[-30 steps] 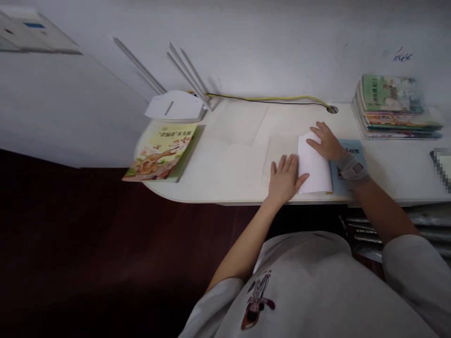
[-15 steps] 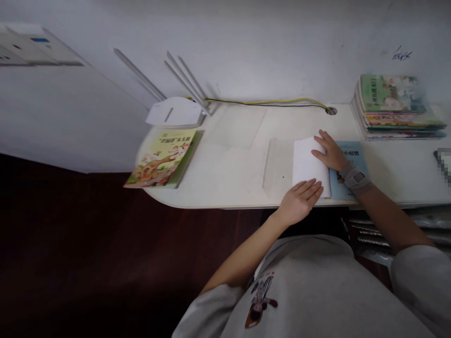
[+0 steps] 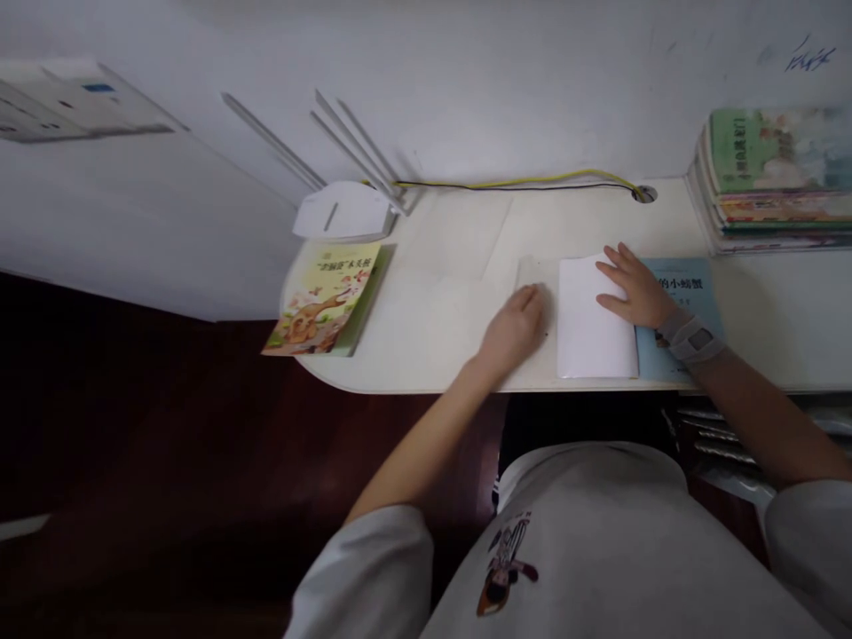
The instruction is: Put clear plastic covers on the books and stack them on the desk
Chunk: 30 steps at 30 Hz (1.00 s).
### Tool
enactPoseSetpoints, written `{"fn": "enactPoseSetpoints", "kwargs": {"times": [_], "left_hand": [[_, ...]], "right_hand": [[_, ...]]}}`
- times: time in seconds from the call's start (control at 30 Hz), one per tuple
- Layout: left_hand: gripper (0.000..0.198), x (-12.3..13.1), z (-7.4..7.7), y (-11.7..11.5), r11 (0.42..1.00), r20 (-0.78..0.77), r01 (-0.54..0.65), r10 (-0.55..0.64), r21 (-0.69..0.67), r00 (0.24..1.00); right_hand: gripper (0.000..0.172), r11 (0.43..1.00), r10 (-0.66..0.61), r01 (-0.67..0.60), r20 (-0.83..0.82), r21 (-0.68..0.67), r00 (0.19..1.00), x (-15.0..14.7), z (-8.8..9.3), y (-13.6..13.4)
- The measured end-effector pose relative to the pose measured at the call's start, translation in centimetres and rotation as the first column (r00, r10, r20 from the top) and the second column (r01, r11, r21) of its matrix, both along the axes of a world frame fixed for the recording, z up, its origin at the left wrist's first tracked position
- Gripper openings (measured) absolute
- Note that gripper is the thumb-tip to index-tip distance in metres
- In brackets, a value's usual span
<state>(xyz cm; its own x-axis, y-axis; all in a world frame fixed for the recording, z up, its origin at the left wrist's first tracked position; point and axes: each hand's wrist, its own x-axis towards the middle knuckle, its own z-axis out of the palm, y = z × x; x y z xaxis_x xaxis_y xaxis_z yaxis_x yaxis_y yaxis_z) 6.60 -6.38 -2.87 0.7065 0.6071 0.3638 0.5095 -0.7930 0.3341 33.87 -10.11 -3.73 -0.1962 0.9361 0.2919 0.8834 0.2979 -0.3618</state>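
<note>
A blue book (image 3: 685, 288) lies near the desk's front edge, with a white sheet or page (image 3: 592, 333) folded out on its left. My right hand (image 3: 635, 288) rests with spread fingers across the white sheet and the blue cover. A transparent plastic flap (image 3: 532, 271) extends left of the white sheet. Over this flap is my left hand (image 3: 516, 328), its fingers curled together near the flap's left edge; whether they pinch the plastic is too small to make out.
A yellow-green book (image 3: 323, 302) overhangs the desk's left end. Behind it stands a white router (image 3: 343, 211) with raised antennas. Cables run along the wall to a hole (image 3: 643, 193). A stack of books (image 3: 778, 177) sits at the back right of the white desk (image 3: 426, 346).
My left hand has left the white sheet and moved left onto the clear flap, its fingers now curled. My right hand stays on the book. The view has shifted slightly.
</note>
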Motion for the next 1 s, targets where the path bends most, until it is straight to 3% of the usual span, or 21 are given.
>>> {"fn": "enactPoseSetpoints", "kwargs": {"times": [0.07, 0.13, 0.23, 0.3, 0.43, 0.67, 0.87, 1.0], "left_hand": [[0.04, -1.5, -0.3, 2.8, 1.0, -0.121, 0.016, -0.018, -0.02, 0.992], [0.041, -3.0, -0.2, 4.9, 0.987, -0.203, 0.159, -0.163, -0.035, 0.965], [0.041, -4.5, 0.8, 6.8, 0.935, -0.284, 0.353, -0.35, -0.04, 0.893], [0.04, -4.8, 1.5, 7.5, 0.921, -0.345, 0.389, -0.375, -0.029, 0.861], [0.041, -4.4, 1.9, 8.0, 0.924, -0.424, 0.381, -0.337, 0.019, 0.84], [0.051, -2.7, 1.0, 8.9, 0.947, -0.365, 0.309, -0.257, 0.089, 0.895], [0.054, -0.3, 0.0, 11.7, 0.947, -0.359, 0.319, -0.31, -0.037, 0.88], [0.055, 0.6, -0.4, 12.2, 0.944, -0.383, 0.32, -0.327, -0.083, 0.864]], "right_hand": [[0.056, 1.0, -0.009, 0.009, -0.012, 0.0, 1.0, -0.2, 0.1, -0.1], [0.056, 1.0, -0.017, 0.017, -0.022, -0.004, 1.0, -0.4, 0.2, -0.3], [0.055, 1.0, -0.023, 0.022, -0.034, -0.02, 0.999, -0.7, 0.5, -0.5], [0.055, 0.999, -0.024, 0.023, -0.036, -0.029, 0.999, -0.9, 0.8, -0.6], [0.054, 0.999, -0.025, 0.024, -0.038, -0.027, 0.999, -1.2, 1.2, -0.7], [0.054, 1.0, -0.019, 0.018, -0.037, -0.016, 0.999, -1.5, 1.2, -0.9], [0.053, 0.998, -0.022, 0.02, -0.025, -0.052, 0.999, -1.8, 1.7, -0.9], [0.054, 0.999, -0.017, 0.015, -0.025, -0.05, 1.0, -2.0, 2.0, -0.9]]}}
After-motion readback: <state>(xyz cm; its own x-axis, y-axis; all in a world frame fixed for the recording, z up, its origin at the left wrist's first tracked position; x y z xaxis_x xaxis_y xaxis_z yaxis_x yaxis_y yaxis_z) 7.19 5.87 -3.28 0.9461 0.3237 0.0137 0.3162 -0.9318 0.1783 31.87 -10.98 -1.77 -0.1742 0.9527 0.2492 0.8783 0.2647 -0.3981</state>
